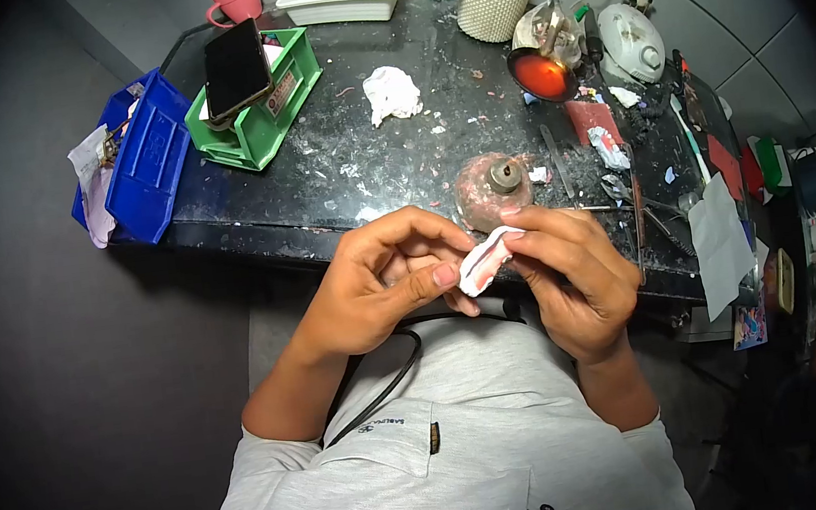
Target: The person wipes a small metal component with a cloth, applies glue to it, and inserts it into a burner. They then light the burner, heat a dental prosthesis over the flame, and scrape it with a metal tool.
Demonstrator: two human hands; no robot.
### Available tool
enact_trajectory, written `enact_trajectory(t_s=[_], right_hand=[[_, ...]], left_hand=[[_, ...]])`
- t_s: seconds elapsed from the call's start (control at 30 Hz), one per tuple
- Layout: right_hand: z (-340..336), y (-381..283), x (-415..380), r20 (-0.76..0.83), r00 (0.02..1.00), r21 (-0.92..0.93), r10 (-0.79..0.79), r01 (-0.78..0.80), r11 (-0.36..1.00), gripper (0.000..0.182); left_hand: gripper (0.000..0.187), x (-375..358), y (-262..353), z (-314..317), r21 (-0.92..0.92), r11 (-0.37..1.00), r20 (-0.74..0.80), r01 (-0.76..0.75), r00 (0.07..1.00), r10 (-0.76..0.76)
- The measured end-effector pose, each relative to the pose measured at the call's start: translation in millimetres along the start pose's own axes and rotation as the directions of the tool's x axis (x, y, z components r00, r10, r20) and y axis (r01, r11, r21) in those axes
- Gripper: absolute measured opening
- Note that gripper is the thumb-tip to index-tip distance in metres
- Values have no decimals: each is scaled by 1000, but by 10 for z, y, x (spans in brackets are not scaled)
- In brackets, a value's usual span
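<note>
1. A small curved piece [483, 269] is held between the two hands, in front of the shirt, by the near edge of the desk [252, 207].
2. Its outer edge is white and uneven; a pink surface is shown inside, with a narrow, darker groove running lengthwise. It is held tilted.
3. The piece's lower left end is pinched by the left grip [371, 284], with the thumb laid close against it and the fingers curled.
4. The upper right end is pinched by the fingertips of the right grip [581, 275].
5. On the shirt pocket [384, 444], small dark lettering is printed, apparently beginning "SAB"; the rest cannot be read surely. A dark tag [435, 438] is sewn at the pocket's edge.
6. A label [282, 94] is borne by the green bin [259, 136]; its writing is too small to be read.
</note>
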State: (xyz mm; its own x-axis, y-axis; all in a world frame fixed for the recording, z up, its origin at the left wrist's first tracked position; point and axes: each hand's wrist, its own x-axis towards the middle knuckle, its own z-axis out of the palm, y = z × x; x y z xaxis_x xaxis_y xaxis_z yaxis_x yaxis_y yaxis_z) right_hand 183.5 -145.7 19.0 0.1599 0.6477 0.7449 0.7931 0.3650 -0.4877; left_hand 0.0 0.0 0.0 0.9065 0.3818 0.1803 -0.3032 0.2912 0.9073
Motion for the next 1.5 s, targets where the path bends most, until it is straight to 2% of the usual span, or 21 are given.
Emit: enact_trajectory(t_s=[0.07, 0.17, 0.3, 0.37, 0.4, 0.5, 0.53, 0.6, 0.63, 0.7, 0.87, 0.93, 0.97, 1.03, 1.17, 1.5], right_hand=[[32, -1, 13, 9, 1000, 37, -12, 12, 999, 25], [7, 31, 18, 19, 1000, 32, -8, 7, 999, 23], [-11, 59, 20, 42, 998, 1, -37, 37, 999, 27], [-52, 67, -5, -50, 997, -53, 56, -59, 997, 35], [-57, 115, -69, -110, 983, -66, 145, -152, 986, 40], [-68, 212, -92, -138, 911, -184, 389, -409, 894, 56], [-28, 255, -100, -145, 908, -169, 393, -414, 894, 56], [60, 346, -147, -14, 927, -385, 376, -352, 853, 71], [94, 342, -146, -28, 924, -371, 380, -363, 855, 71], [152, 328, -131, 79, 908, -471, 412, -331, 818, 79], [252, 383, -135, 27, 907, -406, 420, -374, 834, 80], [236, 384, -105, 4, 943, -300, 333, -317, 900, 78], [236, 378, -101, 0, 941, -297, 338, -322, 899, 78], [240, 351, -94, 13, 922, -12, 387, -387, 922, 78], [202, 315, -50, 32, 931, 60, 364, -365, 929, 76], [163, 266, 67, 98, 946, 56, 309, -315, 947, 76]], left_hand=[[29, -1, -21, -47, -129, 989, 48, 79, 996, -73], [26, 45, -118, -59, -235, 965, 65, 117, 992, -105], [32, 70, -176, -92, -370, 916, 59, 156, 988, -145], [37, 73, -175, -104, -425, 895, -25, 135, 987, -161], [42, 74, -180, -113, -413, 905, -56, 106, 988, -141], [42, 101, -235, -201, -382, 924, -119, 22, 990, -73], [41, 106, -242, -220, -353, 936, -155, -11, 987, -47], [41, 112, -256, -248, -328, 944, -203, -38, 979, -32], [40, 124, -262, -260, -317, 945, -249, -76, 969, -5], [40, 131, -267, -276, -260, 961, -278, -94, 960, 18], [41, 158, -241, -260, -86, 972, -364, -218, 915, 173], [40, 162, -237, -259, 1, 964, -371, -267, 895, 248], [40, 168, -231, -245, 2, 965, -369, -262, 897, 244], [39, 175, -221, -196, 120, 959, -422, -256, 861, 283], [38, 166, -227, -174, 183, 951, -420, -248, 856, 303], [40, 135, -187, -158, 269, 932, -396, -243, 854, 337]])
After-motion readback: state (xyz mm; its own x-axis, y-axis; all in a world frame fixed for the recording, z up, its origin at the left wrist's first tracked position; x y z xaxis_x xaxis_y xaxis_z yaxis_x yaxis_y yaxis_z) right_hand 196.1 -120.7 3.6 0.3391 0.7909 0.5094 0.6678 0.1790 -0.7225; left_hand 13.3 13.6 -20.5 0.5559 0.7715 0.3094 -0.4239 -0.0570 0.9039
